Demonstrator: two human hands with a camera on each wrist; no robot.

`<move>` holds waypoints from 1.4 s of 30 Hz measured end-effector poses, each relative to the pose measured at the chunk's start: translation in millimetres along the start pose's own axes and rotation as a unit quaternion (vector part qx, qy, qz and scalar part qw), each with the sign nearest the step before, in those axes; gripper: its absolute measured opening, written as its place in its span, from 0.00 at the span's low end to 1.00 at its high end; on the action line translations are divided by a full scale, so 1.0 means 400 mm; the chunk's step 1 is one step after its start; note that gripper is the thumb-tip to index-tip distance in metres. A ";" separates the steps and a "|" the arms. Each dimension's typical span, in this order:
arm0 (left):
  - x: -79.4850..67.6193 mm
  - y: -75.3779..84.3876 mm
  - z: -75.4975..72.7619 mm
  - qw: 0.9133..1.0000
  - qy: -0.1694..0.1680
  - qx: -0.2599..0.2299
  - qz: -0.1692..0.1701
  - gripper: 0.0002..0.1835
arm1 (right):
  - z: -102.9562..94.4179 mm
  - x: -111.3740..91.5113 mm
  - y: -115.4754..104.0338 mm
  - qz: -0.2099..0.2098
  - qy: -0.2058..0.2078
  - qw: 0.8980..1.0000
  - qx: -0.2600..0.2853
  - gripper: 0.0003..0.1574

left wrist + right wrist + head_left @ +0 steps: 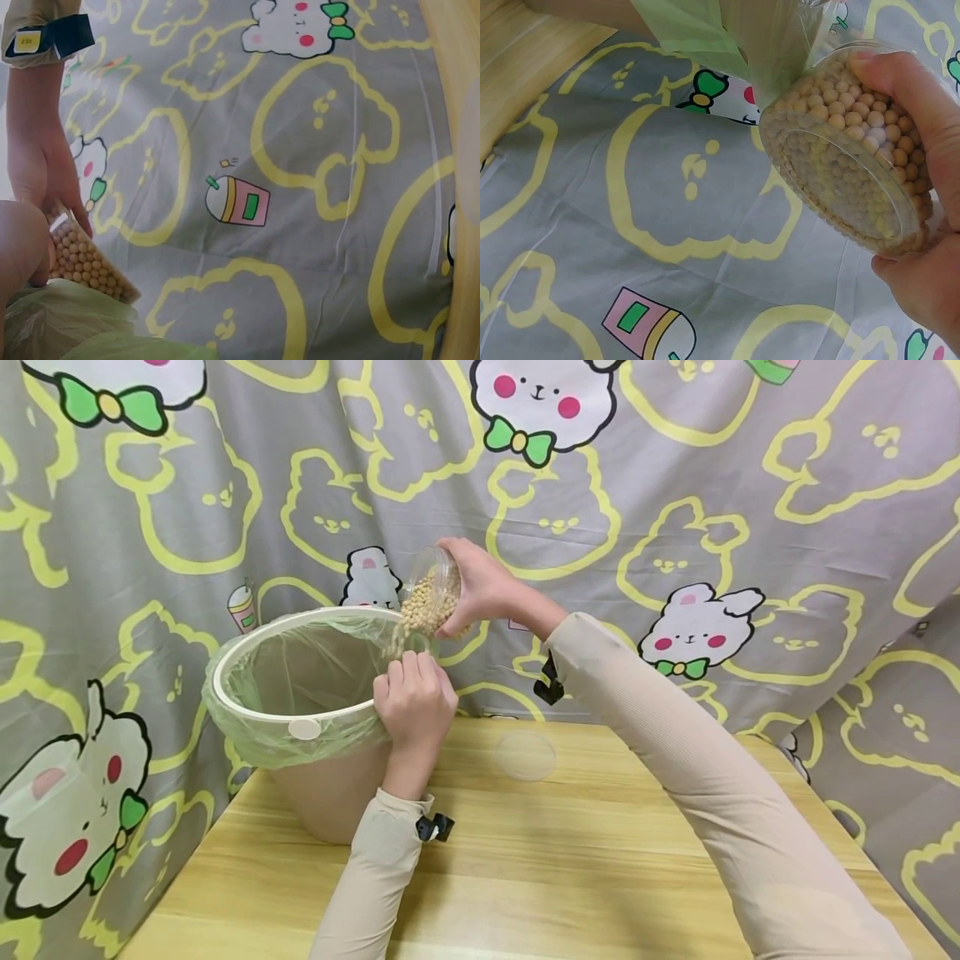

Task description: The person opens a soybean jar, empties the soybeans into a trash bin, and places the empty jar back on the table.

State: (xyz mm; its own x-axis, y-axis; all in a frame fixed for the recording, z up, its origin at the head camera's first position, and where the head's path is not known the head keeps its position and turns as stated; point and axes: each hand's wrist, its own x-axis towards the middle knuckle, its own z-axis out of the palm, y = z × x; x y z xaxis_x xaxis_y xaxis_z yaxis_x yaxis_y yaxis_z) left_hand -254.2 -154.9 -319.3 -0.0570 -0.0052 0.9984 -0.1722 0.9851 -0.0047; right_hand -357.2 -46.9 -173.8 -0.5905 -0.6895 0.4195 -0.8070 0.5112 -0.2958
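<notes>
A beige trash bin (322,797) with a white rim stands on the left of the table, lined with a thin green bag (262,743) folded over the rim. My left hand (416,697) grips the bin's right rim with curled fingers over the bag. Just above it, my right hand (483,583) holds a clear plastic jar (840,184), thumb on one side and fingers round the other. The jar tilts mouth-down toward the bin, and small round beige beans (426,602) run out at its lower edge. Where they land is hidden behind my left hand.
A clear round lid (525,756) lies flat on the wooden table (555,877), right of the bin. Behind and at both sides hangs a grey curtain (427,468) with cartoon prints. Black straps sit on both wrists.
</notes>
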 end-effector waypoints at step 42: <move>0.001 0.001 0.000 1.000 0.005 -0.006 -0.004 0.14 | -0.019 0.018 -0.047 -0.025 -0.036 0.995 -0.087 0.78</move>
State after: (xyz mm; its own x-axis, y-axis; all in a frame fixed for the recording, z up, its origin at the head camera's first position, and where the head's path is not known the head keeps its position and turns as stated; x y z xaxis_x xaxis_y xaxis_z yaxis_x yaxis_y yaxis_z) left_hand -254.4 -154.4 -318.8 -0.0451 -0.0123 0.9989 -0.1617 0.9868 0.0048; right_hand -346.2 -57.7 -158.6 -0.5546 -0.7476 0.3654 -0.8247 0.5524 -0.1214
